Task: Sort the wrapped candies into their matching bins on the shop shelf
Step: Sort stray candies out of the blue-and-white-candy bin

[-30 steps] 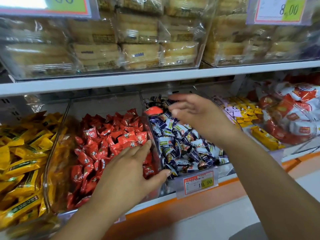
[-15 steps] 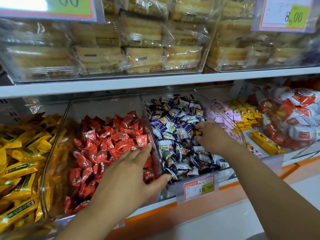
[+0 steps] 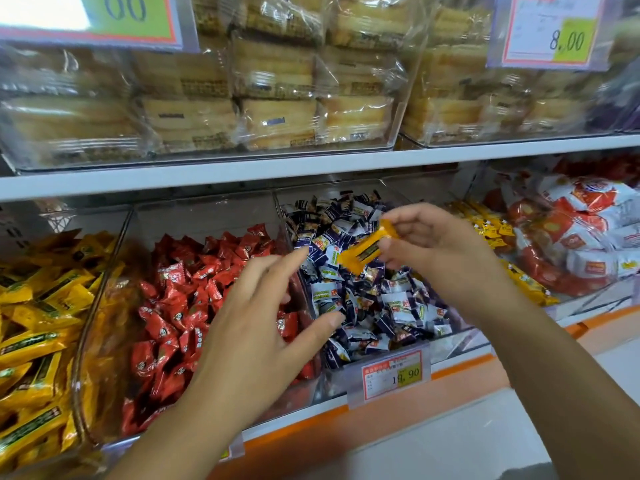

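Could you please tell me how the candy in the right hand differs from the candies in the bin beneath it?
The held candy is orange and long; the binned candies are blue-and-white and short. The right hand pinches the held candy in the air; the binned candies lie heaped in a clear bin. Both are wrapped.

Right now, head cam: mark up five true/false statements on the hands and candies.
1. Yellow candies lie left of the red candies. True.
2. The right hand pinches an orange candy. True.
3. That candy is over the red candies. False: over the blue-and-white candies.
4. The left hand holds a candy. False: fingers spread, holding nothing.
5. The lower price tag reads 8.00. False: 19.90.
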Demonstrator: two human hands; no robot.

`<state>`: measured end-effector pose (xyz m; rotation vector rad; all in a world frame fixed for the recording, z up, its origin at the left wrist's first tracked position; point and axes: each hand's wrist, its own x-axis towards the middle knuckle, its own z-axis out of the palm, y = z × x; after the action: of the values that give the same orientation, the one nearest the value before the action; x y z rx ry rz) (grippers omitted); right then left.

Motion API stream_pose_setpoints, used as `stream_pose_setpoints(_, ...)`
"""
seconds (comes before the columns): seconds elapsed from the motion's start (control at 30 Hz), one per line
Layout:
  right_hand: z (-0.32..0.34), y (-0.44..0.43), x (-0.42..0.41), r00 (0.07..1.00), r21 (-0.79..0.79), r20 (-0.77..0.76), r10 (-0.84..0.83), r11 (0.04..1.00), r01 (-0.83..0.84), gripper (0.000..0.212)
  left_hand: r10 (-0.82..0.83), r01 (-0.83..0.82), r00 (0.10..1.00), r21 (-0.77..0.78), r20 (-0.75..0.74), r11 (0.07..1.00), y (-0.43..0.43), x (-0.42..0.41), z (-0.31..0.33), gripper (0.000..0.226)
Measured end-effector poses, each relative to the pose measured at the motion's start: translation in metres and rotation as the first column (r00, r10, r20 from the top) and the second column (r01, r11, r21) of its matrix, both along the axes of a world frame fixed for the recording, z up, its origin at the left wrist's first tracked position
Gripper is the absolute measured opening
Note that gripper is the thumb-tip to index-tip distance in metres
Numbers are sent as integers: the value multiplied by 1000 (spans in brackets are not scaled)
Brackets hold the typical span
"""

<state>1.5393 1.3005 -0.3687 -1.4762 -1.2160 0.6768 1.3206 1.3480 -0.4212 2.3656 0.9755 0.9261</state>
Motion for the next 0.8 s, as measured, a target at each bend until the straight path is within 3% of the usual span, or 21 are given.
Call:
stream_pose_setpoints(0.1, -3, -3, -28, 971, -30, -97, 217, 975, -221, 18, -30, 29, 999, 63, 16, 998, -1, 10, 4, 66)
stream_pose_setpoints(0.2, -5, 0, -33, 958, -78, -67, 280, 955, -285, 16, -30, 24, 998, 93, 63, 995, 1, 11, 4, 48)
stream_pose_setpoints(0.27, -4, 0, -16, 970, -212, 93, 224, 957, -200, 17, 27, -33, 996, 64, 90, 997, 2, 4, 4, 45)
stream_pose_setpoints(0.33, -4, -2, 6, 882, -414, 417, 221, 910, -32, 25, 80, -77, 991, -34, 106, 996, 3, -3, 6, 49)
stream_pose_setpoints(0.4, -10, -4, 16, 730, -642, 558, 395, 763, 77, 54, 73, -62, 994, -134, 79, 989, 1, -8, 7, 51)
stream_pose_setpoints(0.5, -28, 5, 7, 637, -804, 503, 584, 586, 97, 99, 15, -29, 998, -223, -62, 974, -3, -4, 5, 37)
stream_pose_setpoints(0.53, -35, 10, 4, 615, -809, 507, 604, 579, 99, 106, 9, -34, 995, -255, -100, 966, -5, -1, 3, 39)
stream_pose_setpoints(0.63, -47, 20, 3, 626, -792, 511, 588, 606, 78, 114, 23, -87, 976, -287, -217, 954, -9, 8, -1, 77)
stream_pose_setpoints(0.8, -54, 19, 10, 750, -694, 492, 441, 719, 33, 99, 34, -115, 955, -263, -295, 958, -11, 9, -4, 97)
